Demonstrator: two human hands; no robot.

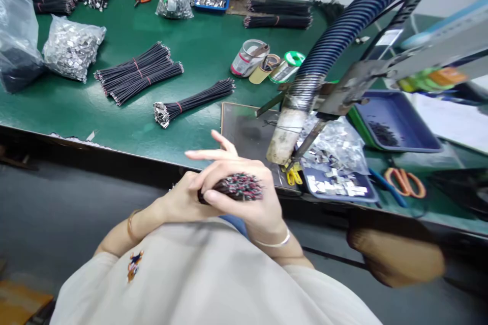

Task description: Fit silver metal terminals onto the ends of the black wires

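The right hand (244,165) is closed around a thick bundle of thin black wires with red and dark tips (244,186), thumb and forefinger curled about it; the left hand (183,190) is pressed against the bundle from the other side, but its fingers are hidden, so I cannot tell how firmly it is clamped.

The bundle lies inside the right grip, above the lap; its long axis runs roughly left to right, the tips pointing out to the right and toward the viewer; the right hand is nearer to these tips, the left hand nearer to the covered end.

Ahead of the grip, farther on, stand a clear tub with a pink-and-white label (241,66) and a silvery wire spool with green rim (282,71); ahead and to the right, a black metal arm carries a white sticker (389,36); no writing on these can be read.
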